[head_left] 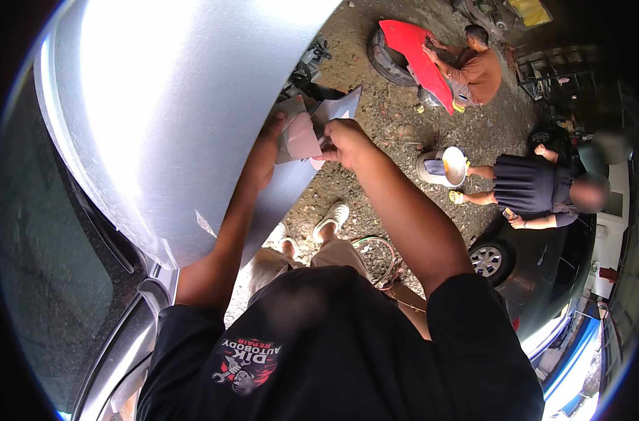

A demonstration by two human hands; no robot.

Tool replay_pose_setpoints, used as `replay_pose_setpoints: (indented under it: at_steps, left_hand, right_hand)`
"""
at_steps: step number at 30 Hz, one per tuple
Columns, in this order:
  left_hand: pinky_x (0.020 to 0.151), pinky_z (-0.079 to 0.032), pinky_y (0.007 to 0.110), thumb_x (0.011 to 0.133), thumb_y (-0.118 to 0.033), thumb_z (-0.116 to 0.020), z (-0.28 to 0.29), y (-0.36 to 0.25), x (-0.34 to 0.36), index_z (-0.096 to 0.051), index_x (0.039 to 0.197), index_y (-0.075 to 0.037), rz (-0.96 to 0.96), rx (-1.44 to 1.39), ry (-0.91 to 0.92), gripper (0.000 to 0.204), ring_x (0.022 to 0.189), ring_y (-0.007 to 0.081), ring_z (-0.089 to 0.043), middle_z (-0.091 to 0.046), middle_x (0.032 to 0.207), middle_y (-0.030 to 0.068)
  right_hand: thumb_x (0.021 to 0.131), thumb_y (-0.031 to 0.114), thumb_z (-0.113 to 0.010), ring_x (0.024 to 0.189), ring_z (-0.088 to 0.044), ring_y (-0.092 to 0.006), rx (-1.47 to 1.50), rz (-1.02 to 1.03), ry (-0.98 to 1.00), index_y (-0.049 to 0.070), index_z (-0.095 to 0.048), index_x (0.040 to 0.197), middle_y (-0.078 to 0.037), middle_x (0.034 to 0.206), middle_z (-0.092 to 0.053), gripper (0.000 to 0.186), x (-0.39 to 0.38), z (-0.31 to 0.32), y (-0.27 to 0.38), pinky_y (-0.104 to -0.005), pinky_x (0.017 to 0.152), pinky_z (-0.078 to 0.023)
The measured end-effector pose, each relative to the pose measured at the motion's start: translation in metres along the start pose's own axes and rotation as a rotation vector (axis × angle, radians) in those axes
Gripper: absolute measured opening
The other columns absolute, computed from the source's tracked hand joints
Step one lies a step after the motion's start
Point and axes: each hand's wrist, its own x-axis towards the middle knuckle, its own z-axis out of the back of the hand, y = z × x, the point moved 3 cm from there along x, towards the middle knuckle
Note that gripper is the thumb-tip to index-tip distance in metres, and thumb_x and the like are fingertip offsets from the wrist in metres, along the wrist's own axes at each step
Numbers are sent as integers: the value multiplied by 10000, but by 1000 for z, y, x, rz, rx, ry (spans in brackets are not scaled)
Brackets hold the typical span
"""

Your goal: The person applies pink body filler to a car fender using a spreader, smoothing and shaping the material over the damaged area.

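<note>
A silver car panel (172,105) fills the upper left of the frame. Right of centre, on gravel (488,130), is a pale bucket (457,170). At upper centre, a greyish-pink sheet (302,137) is grasped in the grip of left hand (265,149) and right hand (345,142). At the bucket's rim lies dark cloth (434,168); something orange (446,165) is unclear.

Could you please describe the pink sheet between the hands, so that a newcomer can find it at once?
Start from the silver car hood, which fills the upper left. Near its right edge, the left hand and right hand hold a small, creased sheet between them. Its pale pink face sets it apart from the silver-grey body panel just below.
</note>
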Motion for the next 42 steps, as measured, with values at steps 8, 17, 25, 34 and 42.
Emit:
replay_pose_setpoints:
  at_steps: [8,17,25,34,42]
  left_hand:
    - [1012,-474,370,1014,-358,-652,-4,-19,-12,-605,1353,-54,45,-50,123,458,1164,182,-618,-662,1275,65]
    - [984,-473,368,1013,-286,-658,-2,-22,-15,-613,1332,-30,143,-127,48,411,1119,195,-625,-666,1248,77]
    - [956,-501,365,1022,-262,-644,-8,-26,-19,-610,1324,-16,132,-164,64,391,1074,196,-653,-681,1220,86]
    - [990,-498,355,1030,-286,-631,-2,-18,-12,-620,1323,-34,89,-135,115,387,1111,183,-652,-689,1230,77]
    - [960,-505,356,1027,-260,-634,0,-13,-8,-631,1303,-21,8,-67,-2,365,1072,184,-660,-693,1209,88]
  right_hand:
    - [939,105,-465,940,-713,-354,113,24,-83,-21,-563,1110,-226,1095,-652,234,-14,78,-53,-494,773,-659]
    - [943,97,-469,801,-736,-362,79,37,-84,-73,-578,1077,-221,983,-690,242,8,44,-59,-466,704,-672]
    - [980,155,-439,913,-724,-330,14,-50,-93,-10,-614,1224,-208,1104,-701,342,51,39,-63,-486,740,-631]
    - [984,165,-434,927,-722,-326,-92,-70,-20,-6,-607,1227,-198,1109,-700,343,59,27,-51,-517,748,-630]
    - [938,115,-450,905,-712,-359,-161,-10,-25,-61,-590,1174,-230,1075,-678,326,53,14,-32,-523,768,-650]
